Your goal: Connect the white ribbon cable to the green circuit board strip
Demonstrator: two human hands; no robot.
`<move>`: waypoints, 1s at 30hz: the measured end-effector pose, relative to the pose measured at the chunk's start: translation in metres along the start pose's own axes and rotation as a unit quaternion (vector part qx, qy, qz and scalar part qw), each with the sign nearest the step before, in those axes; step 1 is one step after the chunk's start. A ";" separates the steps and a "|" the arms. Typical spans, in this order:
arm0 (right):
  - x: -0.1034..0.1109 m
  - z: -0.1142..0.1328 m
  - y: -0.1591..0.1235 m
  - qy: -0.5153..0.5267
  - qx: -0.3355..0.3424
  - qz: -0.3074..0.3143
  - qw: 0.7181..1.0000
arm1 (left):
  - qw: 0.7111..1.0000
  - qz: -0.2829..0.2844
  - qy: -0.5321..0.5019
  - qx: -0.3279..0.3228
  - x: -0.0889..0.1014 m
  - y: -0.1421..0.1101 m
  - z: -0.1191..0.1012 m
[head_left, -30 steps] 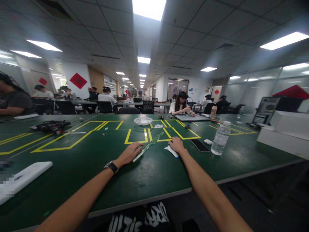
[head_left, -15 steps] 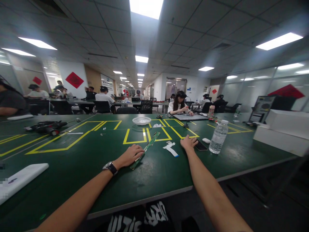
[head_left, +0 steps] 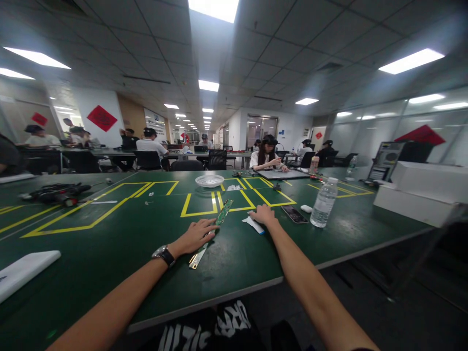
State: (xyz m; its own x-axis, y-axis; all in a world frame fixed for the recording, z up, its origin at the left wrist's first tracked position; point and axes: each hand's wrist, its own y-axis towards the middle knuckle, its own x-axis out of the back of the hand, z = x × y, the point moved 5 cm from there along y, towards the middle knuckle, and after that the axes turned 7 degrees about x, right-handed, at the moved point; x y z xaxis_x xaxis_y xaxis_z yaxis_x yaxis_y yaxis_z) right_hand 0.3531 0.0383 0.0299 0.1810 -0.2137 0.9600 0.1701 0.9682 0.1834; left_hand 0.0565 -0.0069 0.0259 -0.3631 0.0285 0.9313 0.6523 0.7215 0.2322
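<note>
My left hand (head_left: 195, 235) lies across a long, narrow green circuit board (head_left: 224, 213), thumb and fingers closed about its middle. The board slants away from me on the table, and its near end catches the light. My right hand (head_left: 262, 214) is palm down with its fingers bent onto the upper end of a white ribbon cable (head_left: 255, 225) with a blue tip. Those fingers hide part of the cable, and their grip shows only in part. Right of that hand lie a dark phone (head_left: 294, 214), a small white case (head_left: 306, 208) and a water bottle (head_left: 324, 204).
Yellow tape marks (head_left: 199, 214) run over the green table (head_left: 146, 292). A clear round dish (head_left: 209, 181) stands farther back. Dark equipment (head_left: 54, 193) and a white slab (head_left: 29, 273) lie left; white boxes (head_left: 409, 200) stand right. A co-worker (head_left: 268, 156) sits opposite at a grey board.
My right hand has moved left from beside the phone onto the ribbon cable. The circuit board has shifted slightly toward me under my left hand. The view has turned a little right.
</note>
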 end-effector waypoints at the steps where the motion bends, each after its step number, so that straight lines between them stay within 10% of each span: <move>1: -0.002 0.005 -0.001 0.003 0.012 0.004 1.000 | 1.000 0.006 -0.002 -0.009 0.000 0.000 -0.002; 12: -0.010 0.042 -0.007 0.108 0.141 0.013 0.984 | 0.990 -0.125 -0.039 0.053 0.010 0.004 0.004; 30: -0.019 0.113 -0.031 0.231 0.276 0.001 0.933 | 0.977 -0.025 -0.128 0.171 -0.006 0.013 -0.007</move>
State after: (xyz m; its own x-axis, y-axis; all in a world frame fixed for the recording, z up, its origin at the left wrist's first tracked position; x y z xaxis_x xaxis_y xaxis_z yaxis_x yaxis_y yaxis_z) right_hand 0.2349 0.0266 0.0303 0.6005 -0.1220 0.7902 -0.3322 0.8609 0.3853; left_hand 0.0712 -0.0026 0.0251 -0.5718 0.1268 0.8106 0.3844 0.9142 0.1282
